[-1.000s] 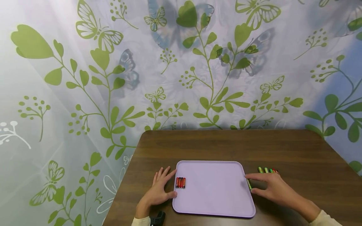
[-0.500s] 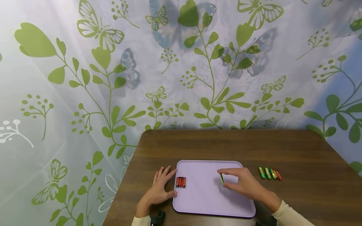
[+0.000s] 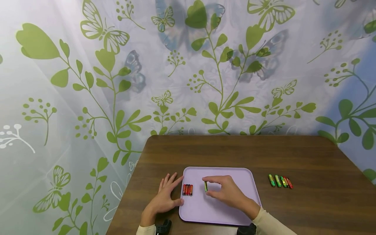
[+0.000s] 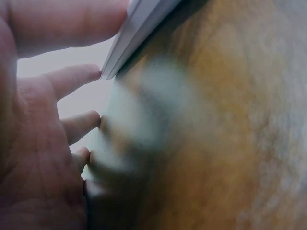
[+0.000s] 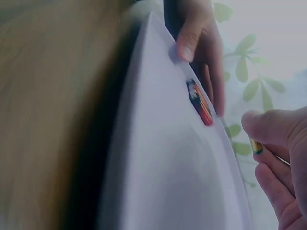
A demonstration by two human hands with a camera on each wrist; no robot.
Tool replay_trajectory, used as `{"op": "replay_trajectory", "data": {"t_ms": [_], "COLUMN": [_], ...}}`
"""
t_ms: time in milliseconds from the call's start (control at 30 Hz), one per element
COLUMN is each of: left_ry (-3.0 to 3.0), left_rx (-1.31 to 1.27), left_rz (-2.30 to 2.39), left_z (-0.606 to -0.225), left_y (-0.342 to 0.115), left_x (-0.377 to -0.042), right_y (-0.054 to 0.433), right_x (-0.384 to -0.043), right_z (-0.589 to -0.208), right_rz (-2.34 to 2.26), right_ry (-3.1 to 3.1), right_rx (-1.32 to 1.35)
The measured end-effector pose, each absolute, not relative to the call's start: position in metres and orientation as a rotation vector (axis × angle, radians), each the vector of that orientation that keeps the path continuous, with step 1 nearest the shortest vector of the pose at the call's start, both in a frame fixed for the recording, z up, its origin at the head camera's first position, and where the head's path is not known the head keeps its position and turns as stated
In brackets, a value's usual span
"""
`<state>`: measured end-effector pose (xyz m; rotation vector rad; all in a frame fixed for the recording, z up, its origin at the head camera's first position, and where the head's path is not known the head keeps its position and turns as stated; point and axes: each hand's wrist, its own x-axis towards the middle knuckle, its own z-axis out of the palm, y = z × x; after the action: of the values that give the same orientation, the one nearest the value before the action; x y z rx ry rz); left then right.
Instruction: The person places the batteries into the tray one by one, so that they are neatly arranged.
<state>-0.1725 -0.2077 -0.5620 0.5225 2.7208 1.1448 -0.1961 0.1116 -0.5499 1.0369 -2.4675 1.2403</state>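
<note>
My right hand (image 3: pixel 227 191) pinches a green and yellow battery (image 3: pixel 206 186) by its ends between thumb and fingers, upright in the head view and above the lilac tray (image 3: pixel 220 213). In the right wrist view a bit of that battery (image 5: pixel 257 146) shows below the thumb. My left hand (image 3: pixel 164 198) lies at the tray's left side, fingers spread, thumb and index fingertip touching the rim. Beside it, a row of several red and black batteries (image 3: pixel 188 190) lies on the tray along its left edge. In the left wrist view the fingers (image 4: pixel 74 79) meet the rim.
Several green and red batteries (image 3: pixel 280 181) lie side by side on the brown wooden table (image 3: pixel 317 202), right of the tray. Behind the table hangs a curtain (image 3: pixel 176 81) with green leaves and butterflies. Black wrist devices show near both sleeves.
My right hand has carried the green battery leftward from the tray's right edge to over its left-centre part. The loose batteries at right are uncovered. My left hand has stayed put.
</note>
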Motion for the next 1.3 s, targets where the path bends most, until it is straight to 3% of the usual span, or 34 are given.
{"op": "replay_trajectory", "data": {"t_ms": [533,1300], "left_ry": [2.723,2.71], "left_rx": [0.597,0.648], "left_rz": [1.223,1.286], "left_z": [-0.564,-0.565], "left_y": [-0.21,-0.21], "left_x": [-0.17,-0.171], "right_y": [0.061,0.061], "right_x": [-0.195,-0.195], "right_z": [-0.572,-0.57], "right_rz": [1.212,1.103], "right_ry": [-2.51,-2.574], "right_rx": [1.058,1.05]}}
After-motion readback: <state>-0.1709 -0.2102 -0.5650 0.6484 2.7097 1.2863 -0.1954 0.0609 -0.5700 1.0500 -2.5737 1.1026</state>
